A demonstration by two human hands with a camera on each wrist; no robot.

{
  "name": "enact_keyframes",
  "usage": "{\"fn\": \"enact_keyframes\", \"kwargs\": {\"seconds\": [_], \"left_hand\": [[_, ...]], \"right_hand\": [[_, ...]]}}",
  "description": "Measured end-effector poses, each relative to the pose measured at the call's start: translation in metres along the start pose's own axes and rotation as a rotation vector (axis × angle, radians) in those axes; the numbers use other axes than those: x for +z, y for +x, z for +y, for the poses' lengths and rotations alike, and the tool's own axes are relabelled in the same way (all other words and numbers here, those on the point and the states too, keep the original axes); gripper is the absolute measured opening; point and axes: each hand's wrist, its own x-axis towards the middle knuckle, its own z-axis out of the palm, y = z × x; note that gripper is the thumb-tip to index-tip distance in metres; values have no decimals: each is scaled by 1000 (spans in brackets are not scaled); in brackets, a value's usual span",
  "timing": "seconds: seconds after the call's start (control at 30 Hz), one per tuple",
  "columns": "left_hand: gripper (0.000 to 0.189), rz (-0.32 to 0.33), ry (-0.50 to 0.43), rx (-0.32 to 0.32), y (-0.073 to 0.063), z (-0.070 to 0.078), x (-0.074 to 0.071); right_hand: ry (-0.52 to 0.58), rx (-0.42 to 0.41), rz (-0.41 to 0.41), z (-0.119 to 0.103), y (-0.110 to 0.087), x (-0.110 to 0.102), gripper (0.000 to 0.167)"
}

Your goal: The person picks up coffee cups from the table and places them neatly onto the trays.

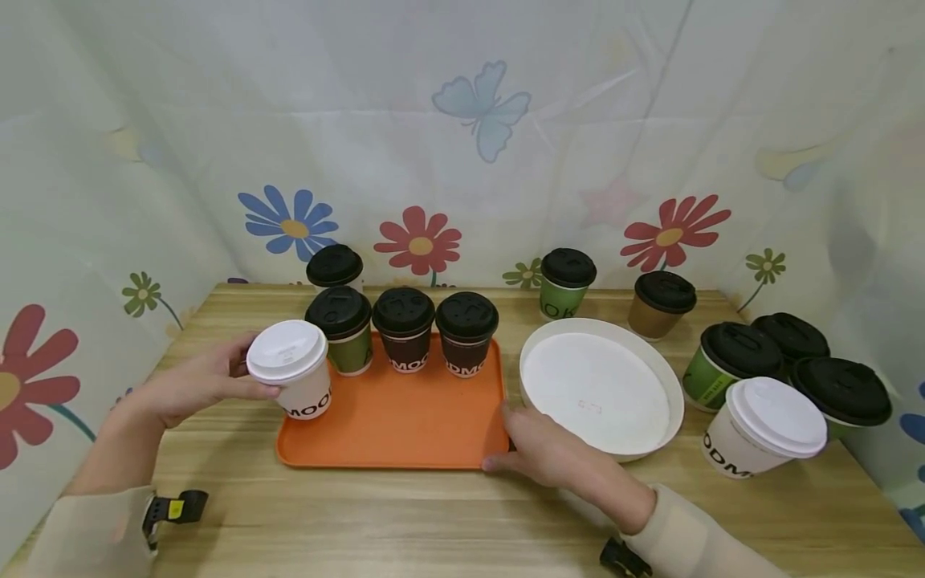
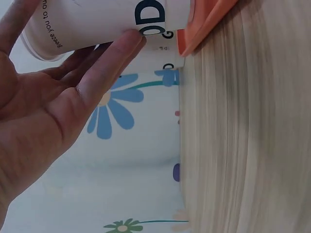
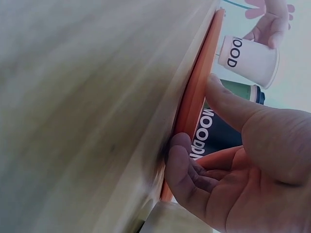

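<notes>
My left hand [image 1: 205, 380] holds a white paper cup [image 1: 305, 393] with a white lid by its side, at the left end of the orange tray [image 1: 405, 437]. The cup leans slightly in the right wrist view; whether its base touches the tray I cannot tell. My right hand [image 1: 545, 449] pinches the tray's right rim, thumb over it and fingers curled beneath, as the right wrist view shows. Along the tray's back stand a green cup [image 1: 350, 353] and two dark cups, one in the middle [image 1: 406, 349] and one to the right [image 1: 463, 353], all black-lidded.
Behind the tray stands another black-lidded cup [image 1: 335, 266]. A round white dish [image 1: 531, 373] lies right of the tray, with a green cup [image 1: 560, 297] and a brown cup [image 1: 645, 319] behind it. Several cups cluster at far right, including a white one [image 1: 740, 449]. A printed curtain [image 1: 578, 120] borders the table.
</notes>
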Motion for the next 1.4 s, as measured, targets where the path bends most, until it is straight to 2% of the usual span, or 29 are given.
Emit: {"fn": "enact_keyframes", "kwargs": {"seconds": [0.13, 0.37, 0.53, 1.0, 1.13, 1.3, 1.4], "left_hand": [[85, -30, -4, -22, 3, 1, 5], [87, -89, -46, 2, 7, -1, 9], [90, -136, -46, -5, 10, -1, 15], [104, -161, -56, -10, 21, -5, 27], [102, -169, -59, 0, 20, -6, 25], [94, -209, -90, 13, 14, -2, 17], [85, -220, -72, 38, 11, -3, 8]], "right_hand": [[-5, -3, -3, 0, 0, 0, 61], [-8, -21, 3, 1, 0, 1, 58], [-13, -25, 7, 3, 0, 1, 61], [-15, -1, -2, 2, 1, 2, 74], [-20, 5, -2, 2, 1, 2, 78], [-20, -6, 2, 2, 1, 1, 67], [-25, -15, 7, 2, 1, 1, 65]]}}
